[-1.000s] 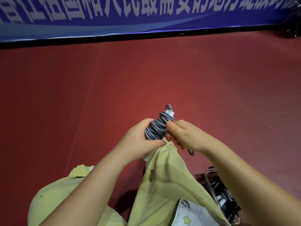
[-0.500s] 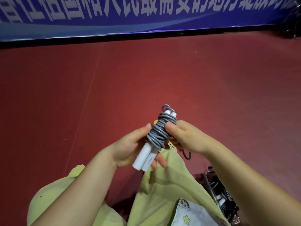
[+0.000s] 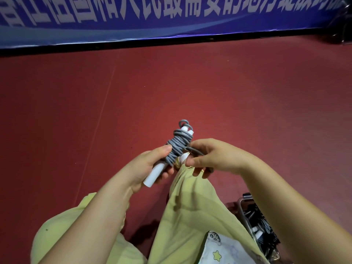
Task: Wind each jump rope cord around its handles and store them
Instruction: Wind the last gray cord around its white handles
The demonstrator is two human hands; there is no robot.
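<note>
Winding the last of the grey cord onto the paired white handles.
Your left hand curls round the handles, thumb pinning the coil so it cannot unwind; your right hand pinches the loose cord tail beside it. Bundle sits between both hands, above your knees; storage bin lies lower right.

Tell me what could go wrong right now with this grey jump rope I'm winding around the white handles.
The right hand holds a last loose stretch of the grey cord; if it slips before being tucked, the outer coils may unwind. The left hand grips the white handles only near their lower end, so the bundle could twist or slide out.
</note>
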